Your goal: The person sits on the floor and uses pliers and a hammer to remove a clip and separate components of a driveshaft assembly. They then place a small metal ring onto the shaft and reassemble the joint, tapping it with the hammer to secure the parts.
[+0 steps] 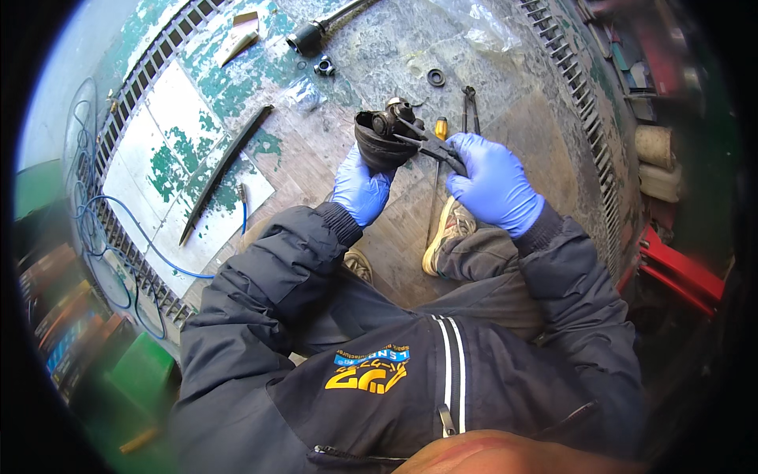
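Holding pliers [436, 148] above paint-worn floor [545, 150] — slotted grates [580, 95] left and right.

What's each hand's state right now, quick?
Left hand: closed, holding the dark cup-shaped part from below.
Right hand: closed, holding dark pliers, tips at that part.

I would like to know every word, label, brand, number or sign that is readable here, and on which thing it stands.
Jacket: large yellow lettering on the chest; I do not copy the wording.
Jacket: blue patch with light lettering, also not copied; the print around it is small.
Goods at the left: too blurred to read.
Pliers, black boot: no text visible.
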